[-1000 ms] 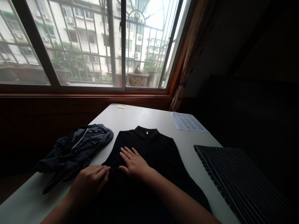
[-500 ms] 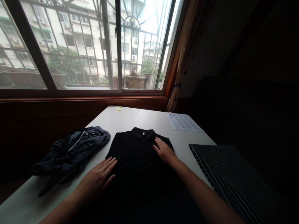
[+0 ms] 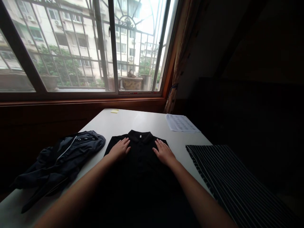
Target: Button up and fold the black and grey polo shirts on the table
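A black polo shirt (image 3: 140, 171) lies spread out face up, its collar toward the window and a small white label showing inside the neck. My left hand (image 3: 120, 148) rests flat on the shirt's left shoulder area, fingers stretched out beside the collar. On the other side of the collar, my right hand (image 3: 163, 152) lies flat on the shirt with its fingers extended. Neither hand grips the cloth. The lower part of the shirt fades into dark shadow between my forearms.
The white table (image 3: 142, 120) carries a crumpled dark blue garment (image 3: 64, 155) with a white zip at left. A striped dark cloth (image 3: 228, 171) hangs over the right edge. Printed sheets (image 3: 182, 123) and a yellow sticky note (image 3: 114, 111) lie at the far end, below a barred window (image 3: 78, 47).
My left hand has moved up the shirt, from its left side to the shoulder beside the collar. My right hand stays near the other shoulder. The view has shifted slightly right.
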A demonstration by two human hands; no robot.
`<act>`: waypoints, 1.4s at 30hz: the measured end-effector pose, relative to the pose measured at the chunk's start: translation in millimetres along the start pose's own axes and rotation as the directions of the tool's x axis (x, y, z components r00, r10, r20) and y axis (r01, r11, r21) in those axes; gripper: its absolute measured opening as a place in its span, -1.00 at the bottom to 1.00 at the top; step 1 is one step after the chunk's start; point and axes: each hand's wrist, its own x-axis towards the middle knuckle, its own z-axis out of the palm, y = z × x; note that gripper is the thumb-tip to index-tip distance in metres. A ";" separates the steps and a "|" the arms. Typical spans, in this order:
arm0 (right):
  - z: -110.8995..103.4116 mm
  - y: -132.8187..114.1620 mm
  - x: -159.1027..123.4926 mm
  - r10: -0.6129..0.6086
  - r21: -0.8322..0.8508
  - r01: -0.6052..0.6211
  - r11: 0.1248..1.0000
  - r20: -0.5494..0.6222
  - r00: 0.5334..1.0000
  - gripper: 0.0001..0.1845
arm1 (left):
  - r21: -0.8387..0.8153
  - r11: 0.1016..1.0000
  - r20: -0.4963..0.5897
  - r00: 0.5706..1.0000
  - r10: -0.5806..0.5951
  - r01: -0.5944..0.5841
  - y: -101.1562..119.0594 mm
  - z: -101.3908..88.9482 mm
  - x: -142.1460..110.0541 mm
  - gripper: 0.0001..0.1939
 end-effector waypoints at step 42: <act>5.4 2.0 22.6 0.043 -0.039 -0.053 0.998 -0.204 0.978 -0.39 | 0.163 0.986 -0.159 0.987 -0.016 0.042 -22.4 9.4 37.0 -0.49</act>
